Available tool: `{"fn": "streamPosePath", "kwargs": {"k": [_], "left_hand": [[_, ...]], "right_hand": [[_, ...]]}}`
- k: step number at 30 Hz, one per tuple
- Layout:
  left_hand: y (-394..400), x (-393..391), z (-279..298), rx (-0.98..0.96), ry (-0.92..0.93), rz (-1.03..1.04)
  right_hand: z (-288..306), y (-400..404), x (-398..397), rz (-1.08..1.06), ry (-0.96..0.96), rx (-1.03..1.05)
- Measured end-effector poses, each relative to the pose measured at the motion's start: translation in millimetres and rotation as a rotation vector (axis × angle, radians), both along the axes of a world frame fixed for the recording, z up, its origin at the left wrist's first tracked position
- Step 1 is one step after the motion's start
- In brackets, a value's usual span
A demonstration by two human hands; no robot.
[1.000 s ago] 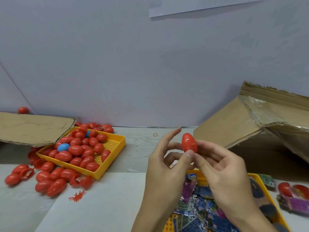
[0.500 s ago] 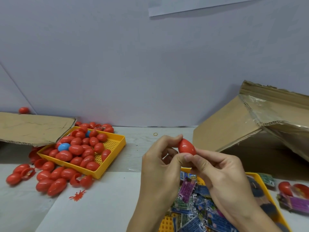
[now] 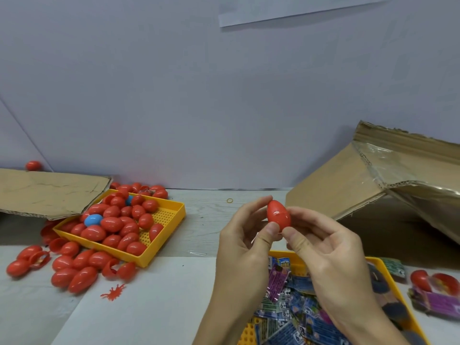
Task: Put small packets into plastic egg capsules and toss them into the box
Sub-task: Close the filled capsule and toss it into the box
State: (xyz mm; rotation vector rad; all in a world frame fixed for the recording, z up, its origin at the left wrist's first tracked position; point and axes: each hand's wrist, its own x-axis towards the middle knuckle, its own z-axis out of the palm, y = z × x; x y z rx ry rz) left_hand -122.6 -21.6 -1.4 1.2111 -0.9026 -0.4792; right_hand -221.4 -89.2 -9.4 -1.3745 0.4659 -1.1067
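Head view: both hands pinch a red egg capsule (image 3: 278, 215) shut above the packet tray (image 3: 380, 263).
Left hand (image 3: 245, 247) and right hand (image 3: 323, 250) fingers close on it; next, likely a toss to the box (image 3: 353, 178) at two o'clock.

Several packets (image 3: 283, 306) in the near yellow tray (image 3: 388, 275) carry a white "6+" mark. Their other print is too small and blurred to read.

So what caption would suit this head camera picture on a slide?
Both hands, left hand and right hand, hold a closed red plastic egg capsule above a yellow tray of small packets.
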Motion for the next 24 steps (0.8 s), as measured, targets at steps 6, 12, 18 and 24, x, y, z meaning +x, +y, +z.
{"fn": "streamPosePath", "kwargs": {"k": [6, 12, 18, 24], "left_hand": [[2, 0, 0, 0.043, 0.139, -0.073], [1, 1, 3, -0.023, 0.481, -0.086], [2, 2, 12, -0.192, 0.906, -0.237], [3, 3, 11, -0.176, 0.935, -0.225]], "right_hand": [[-2, 1, 1, -0.113, 0.076, -0.094], [0, 4, -1, -0.087, 0.137, -0.213], [-2, 1, -2, -0.164, 0.092, -0.164], [-2, 1, -2, -0.152, 0.092, -0.138]]}}
